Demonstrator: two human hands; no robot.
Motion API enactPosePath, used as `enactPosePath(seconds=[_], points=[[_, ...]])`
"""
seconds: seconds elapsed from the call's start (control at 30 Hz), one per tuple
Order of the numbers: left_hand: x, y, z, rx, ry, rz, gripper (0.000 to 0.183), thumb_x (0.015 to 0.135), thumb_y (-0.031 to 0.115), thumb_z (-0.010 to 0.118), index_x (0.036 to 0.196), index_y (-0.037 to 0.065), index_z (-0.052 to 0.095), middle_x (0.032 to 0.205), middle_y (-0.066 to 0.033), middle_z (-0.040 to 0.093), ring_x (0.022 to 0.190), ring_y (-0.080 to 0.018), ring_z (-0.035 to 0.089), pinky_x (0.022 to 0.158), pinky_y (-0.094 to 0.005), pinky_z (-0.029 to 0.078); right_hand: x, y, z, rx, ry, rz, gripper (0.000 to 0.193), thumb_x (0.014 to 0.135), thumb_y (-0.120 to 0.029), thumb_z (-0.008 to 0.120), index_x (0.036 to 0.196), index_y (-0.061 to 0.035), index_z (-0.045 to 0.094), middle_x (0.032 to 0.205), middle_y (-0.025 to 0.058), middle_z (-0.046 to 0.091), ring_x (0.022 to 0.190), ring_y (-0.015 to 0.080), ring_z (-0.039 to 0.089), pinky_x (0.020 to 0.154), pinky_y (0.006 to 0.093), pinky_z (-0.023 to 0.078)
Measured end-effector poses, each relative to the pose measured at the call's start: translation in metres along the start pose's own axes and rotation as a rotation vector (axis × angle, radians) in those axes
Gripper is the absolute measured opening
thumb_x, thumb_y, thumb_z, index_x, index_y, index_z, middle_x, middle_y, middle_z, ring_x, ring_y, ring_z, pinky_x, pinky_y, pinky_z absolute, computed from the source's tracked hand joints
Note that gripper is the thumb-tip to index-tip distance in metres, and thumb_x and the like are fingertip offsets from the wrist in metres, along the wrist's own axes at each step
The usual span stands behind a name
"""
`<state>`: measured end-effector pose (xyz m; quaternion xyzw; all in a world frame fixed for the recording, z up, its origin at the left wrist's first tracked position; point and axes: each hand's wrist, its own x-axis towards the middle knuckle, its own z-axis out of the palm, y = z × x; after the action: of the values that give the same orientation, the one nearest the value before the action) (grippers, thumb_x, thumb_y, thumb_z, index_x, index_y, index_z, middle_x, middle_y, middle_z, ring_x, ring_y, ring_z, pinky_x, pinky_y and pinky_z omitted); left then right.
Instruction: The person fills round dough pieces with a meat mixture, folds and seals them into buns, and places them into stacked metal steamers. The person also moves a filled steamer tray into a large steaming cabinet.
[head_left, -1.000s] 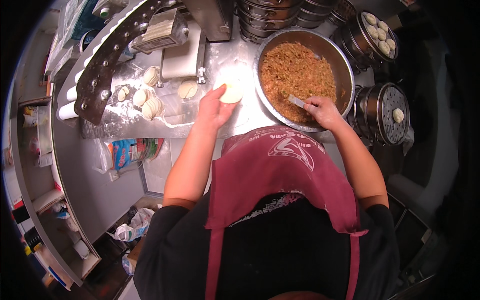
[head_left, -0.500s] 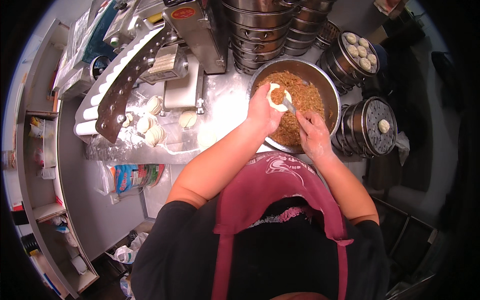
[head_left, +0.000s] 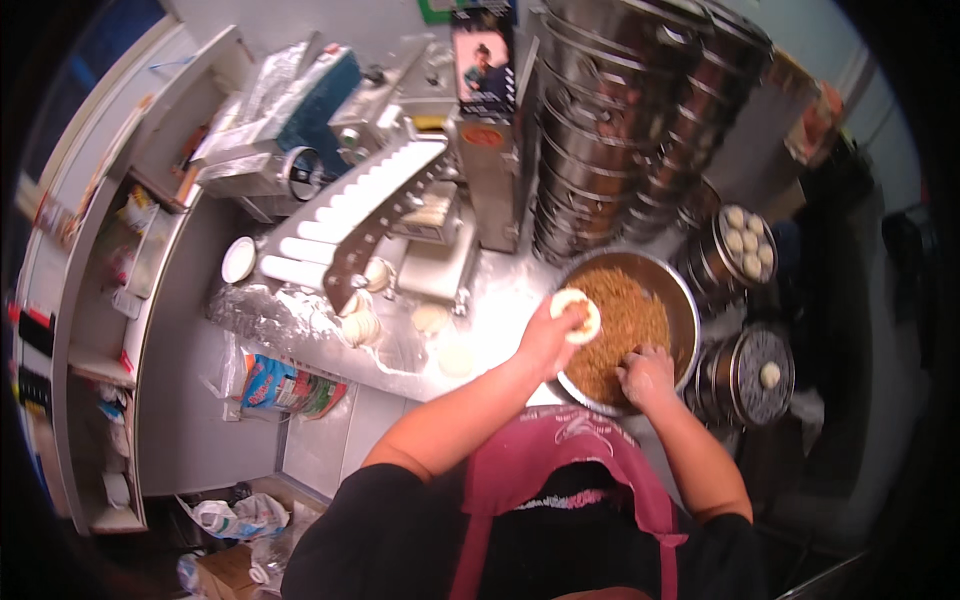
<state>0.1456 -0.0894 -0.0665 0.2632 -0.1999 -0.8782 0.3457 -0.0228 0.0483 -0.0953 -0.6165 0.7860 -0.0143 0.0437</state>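
Observation:
In my left hand (head_left: 543,338) lies a round white dough wrapper (head_left: 566,299) with brown filling in its middle, held over the left rim of a large steel bowl (head_left: 692,325). The left thumb presses onto the filling. Minced filling (head_left: 625,305) covers the bottom of the bowl. Down at the near right side of the filling is my right hand (head_left: 650,377), its fingers bent and touching the mince. Whatever those fingers hold is hidden; the spatula seen earlier does not show.
Floured dough rounds (head_left: 360,326) lie on the steel table (head_left: 400,372) beside a roller machine (head_left: 350,225). Tall steel steamer stacks (head_left: 600,140) stand behind the bowl. To the right, one steamer (head_left: 745,245) bears several buns, another (head_left: 755,365) a single bun.
The whole view has shifted, showing more of the back wall. My right hand has left the wrapper and dropped into the filling with the spatula out of sight. My left thumb has moved onto the filling.

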Motion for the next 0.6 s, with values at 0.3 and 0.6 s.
enactPosePath(seconds=[0.3, 0.6], points=[[-0.020, 0.003, 0.007, -0.025, -0.103, -0.066, 0.039, 0.089, -0.005, 0.053, 0.125, 0.004, 0.043, 0.116, -0.0147, 0.056, 0.105, -0.0287, 0.060, 0.088, -0.0476, 0.055, 0.030, -0.048, -0.046, 1.809, -0.143, 0.389, 0.017, 0.088, -0.016, 0.066, 0.095, -0.0012, 0.065, 0.080, 0.0008, 0.063, 0.072, 0.0094, 0.056, 0.063, 0.0231, 0.042], [-0.026, 0.003, 0.005, 0.089, -0.163, -0.055, 0.035, 0.086, -0.006, 0.058, 0.120, 0.002, 0.051, 0.112, -0.0116, 0.058, 0.105, -0.0236, 0.060, 0.090, -0.0397, 0.054, 0.014, -0.060, -0.057, 1.367, 0.174, 0.250, 0.008, 0.086, -0.006, 0.067, 0.089, -0.0003, 0.061, 0.080, 0.0012, 0.062, 0.067, 0.0084, 0.054, 0.062, 0.0241, 0.044]])
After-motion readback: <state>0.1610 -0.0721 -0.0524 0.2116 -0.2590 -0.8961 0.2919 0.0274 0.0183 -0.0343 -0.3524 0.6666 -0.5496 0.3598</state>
